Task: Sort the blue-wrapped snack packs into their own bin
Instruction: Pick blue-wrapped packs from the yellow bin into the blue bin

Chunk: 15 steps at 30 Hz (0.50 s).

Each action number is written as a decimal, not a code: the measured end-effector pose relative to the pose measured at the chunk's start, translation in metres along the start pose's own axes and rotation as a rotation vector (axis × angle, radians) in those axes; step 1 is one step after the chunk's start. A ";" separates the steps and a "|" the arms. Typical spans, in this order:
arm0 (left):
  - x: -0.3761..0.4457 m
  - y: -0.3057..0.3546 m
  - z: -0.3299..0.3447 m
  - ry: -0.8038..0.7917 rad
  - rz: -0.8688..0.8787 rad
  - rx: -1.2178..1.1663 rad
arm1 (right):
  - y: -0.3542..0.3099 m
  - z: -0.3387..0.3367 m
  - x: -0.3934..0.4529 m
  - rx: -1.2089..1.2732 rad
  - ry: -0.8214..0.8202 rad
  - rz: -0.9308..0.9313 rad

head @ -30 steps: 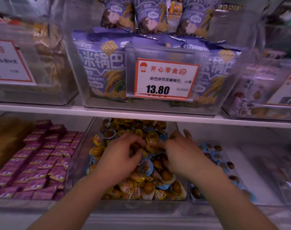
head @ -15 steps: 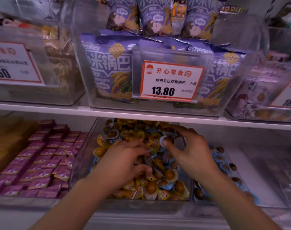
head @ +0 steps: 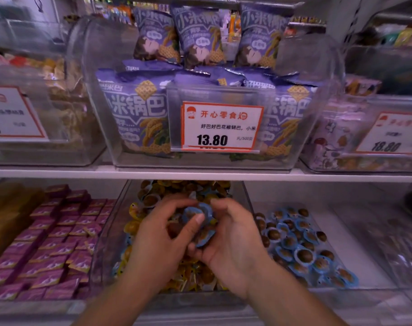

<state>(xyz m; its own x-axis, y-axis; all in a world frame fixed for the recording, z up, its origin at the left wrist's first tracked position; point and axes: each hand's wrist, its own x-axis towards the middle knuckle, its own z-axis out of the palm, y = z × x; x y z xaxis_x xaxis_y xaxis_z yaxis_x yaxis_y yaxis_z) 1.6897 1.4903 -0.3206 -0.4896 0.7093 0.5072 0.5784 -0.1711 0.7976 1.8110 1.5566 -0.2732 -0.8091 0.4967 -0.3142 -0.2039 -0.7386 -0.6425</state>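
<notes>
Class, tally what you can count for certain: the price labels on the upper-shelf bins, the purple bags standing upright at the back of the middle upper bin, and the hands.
Price labels: 3
Upright purple bags: 3
Hands: 2, the left hand and right hand, both holding blue-wrapped packs
Total: 8

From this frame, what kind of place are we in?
Most likely a bulk snack shop. Clear bins line white shelves, a price card reads 13.80, purple snack bags fill the upper bin, and both hands, left hand and right hand, hold blue-wrapped snack packs over the mixed bin.
</notes>
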 end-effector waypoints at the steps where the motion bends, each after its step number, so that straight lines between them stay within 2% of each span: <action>1: -0.002 0.001 0.000 -0.028 -0.002 -0.010 | 0.001 -0.001 0.003 -0.048 -0.001 0.009; 3: -0.006 0.001 0.002 -0.097 0.015 -0.072 | 0.005 -0.001 0.007 -0.154 0.048 -0.008; 7: -0.010 0.004 0.007 -0.225 0.023 -0.222 | 0.002 -0.005 0.005 -0.274 0.170 -0.199; 11: -0.013 0.010 0.011 -0.180 0.010 -0.332 | -0.034 -0.023 -0.013 -0.387 0.151 -0.340; 12: -0.012 0.011 0.011 -0.156 0.015 -0.280 | -0.046 -0.030 -0.019 -0.422 0.133 -0.347; 15: -0.009 0.008 0.009 -0.156 0.130 0.153 | -0.073 -0.063 -0.029 -0.537 0.197 -0.329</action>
<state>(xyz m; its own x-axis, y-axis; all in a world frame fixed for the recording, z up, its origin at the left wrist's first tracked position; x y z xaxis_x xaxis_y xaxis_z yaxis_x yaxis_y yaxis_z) 1.7046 1.4889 -0.3221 -0.3052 0.7872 0.5359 0.7279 -0.1701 0.6643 1.8836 1.6248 -0.2613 -0.6246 0.7699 -0.1310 -0.0792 -0.2293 -0.9701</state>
